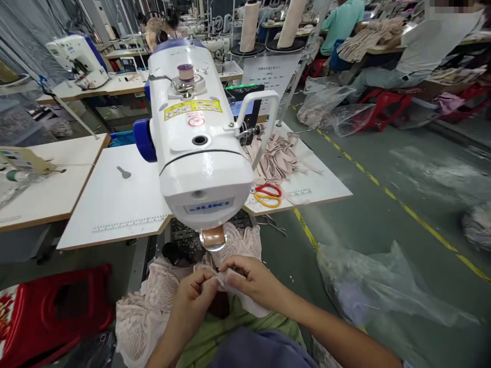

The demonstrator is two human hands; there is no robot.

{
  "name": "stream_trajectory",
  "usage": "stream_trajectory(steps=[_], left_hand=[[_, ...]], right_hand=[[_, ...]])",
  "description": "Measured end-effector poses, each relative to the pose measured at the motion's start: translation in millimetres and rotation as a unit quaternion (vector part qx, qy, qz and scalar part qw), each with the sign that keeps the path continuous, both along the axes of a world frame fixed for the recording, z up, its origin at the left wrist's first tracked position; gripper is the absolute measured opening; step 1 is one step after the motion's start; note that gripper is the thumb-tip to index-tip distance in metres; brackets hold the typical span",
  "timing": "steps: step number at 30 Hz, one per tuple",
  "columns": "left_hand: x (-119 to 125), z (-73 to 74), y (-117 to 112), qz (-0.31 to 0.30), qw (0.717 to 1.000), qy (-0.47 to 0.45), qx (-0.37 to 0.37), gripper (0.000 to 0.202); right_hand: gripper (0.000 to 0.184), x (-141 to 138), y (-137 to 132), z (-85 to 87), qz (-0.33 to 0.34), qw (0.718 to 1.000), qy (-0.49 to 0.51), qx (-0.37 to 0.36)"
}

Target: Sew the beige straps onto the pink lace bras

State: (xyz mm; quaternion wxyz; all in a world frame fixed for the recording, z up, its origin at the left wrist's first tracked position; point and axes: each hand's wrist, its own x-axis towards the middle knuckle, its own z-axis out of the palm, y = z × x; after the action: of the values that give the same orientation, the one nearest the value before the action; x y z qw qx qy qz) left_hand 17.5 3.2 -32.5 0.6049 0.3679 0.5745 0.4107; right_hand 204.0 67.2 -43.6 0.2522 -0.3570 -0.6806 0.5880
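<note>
Low in the picture, my left hand [196, 295] and my right hand [251, 278] pinch a small piece of pale pink lace fabric [230, 280] between their fingertips, just below the head of a white sewing machine [195, 148]. Both hands are closed on the fabric. More pink lace [143, 317] is heaped over my lap to the left. The machine's needle area is hidden behind its front face.
A white table [118, 204] carries the machine, a pile of pink cut pieces [274, 158] and red and yellow scissors [267, 195]. A red stool [53, 306] stands at the left. Clear plastic bags [376, 291] lie on the floor to the right. Other people work at tables behind.
</note>
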Motion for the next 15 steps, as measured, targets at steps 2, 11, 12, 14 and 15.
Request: stream_trajectory(steps=[2,11,12,14,15], left_hand=[[3.4,3.4,-0.7,-0.044,0.994,0.091,0.028,0.028],[-1.9,-29.6,0.5,-0.040,0.982,0.177,0.061,0.019],[1.4,-37.8,-3.6,-0.026,0.987,0.150,0.053,0.023],[14.3,-55.2,-14.6,-0.044,0.996,0.072,0.030,0.027],[22.9,-63.4,-20.2,-0.077,0.996,0.033,0.017,0.032]], right_hand=[[0.028,1.7,3.5,6.1,0.024,0.999,-0.023,0.010],[0.016,14.7,23.0,-13.7,0.015,0.994,-0.106,0.035],[0.017,14.7,22.6,-20.8,-0.043,0.996,-0.082,0.000],[0.023,11.1,16.2,-33.3,-0.150,0.986,-0.025,-0.073],[0.025,7.4,10.1,-38.0,-0.186,0.978,-0.003,-0.097]])
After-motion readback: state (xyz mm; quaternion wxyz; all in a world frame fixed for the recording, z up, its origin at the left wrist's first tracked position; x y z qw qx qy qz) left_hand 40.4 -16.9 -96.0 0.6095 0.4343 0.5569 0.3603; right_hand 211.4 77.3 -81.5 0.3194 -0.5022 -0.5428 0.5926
